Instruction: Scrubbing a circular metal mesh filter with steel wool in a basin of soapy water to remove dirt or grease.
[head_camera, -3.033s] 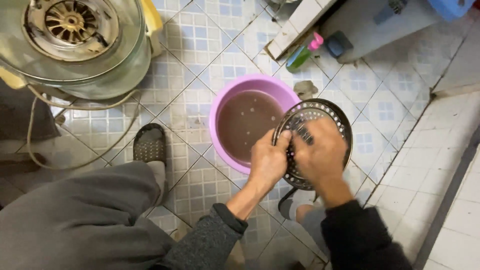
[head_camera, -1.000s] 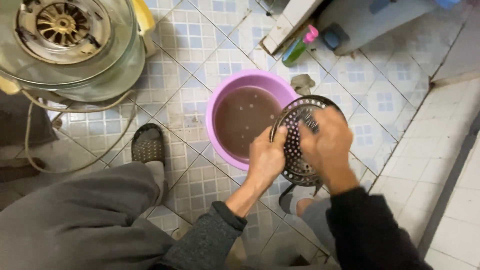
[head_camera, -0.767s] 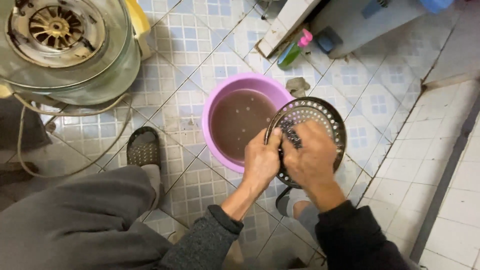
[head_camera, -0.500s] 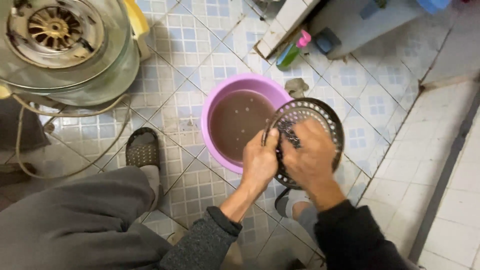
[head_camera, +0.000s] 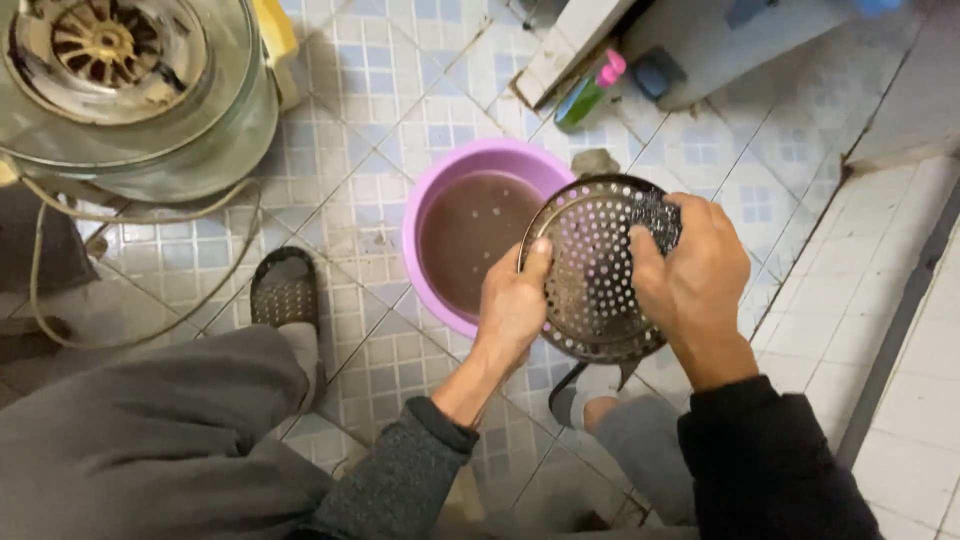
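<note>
While your left hand (head_camera: 515, 305) clamps the perforated disc (head_camera: 592, 270) by its nine o'clock rim, thumb on the face, your right hand (head_camera: 692, 275) is closed on a dark scrubber (head_camera: 655, 218) pressed against the disc at two o'clock. You've got the disc tilted over the three o'clock edge of the purple basin (head_camera: 440, 190), which holds brown water. At the basin's ten o'clock sits a round metal drum (head_camera: 130, 90); a green bottle (head_camera: 585, 95) lies at one o'clock.
</note>
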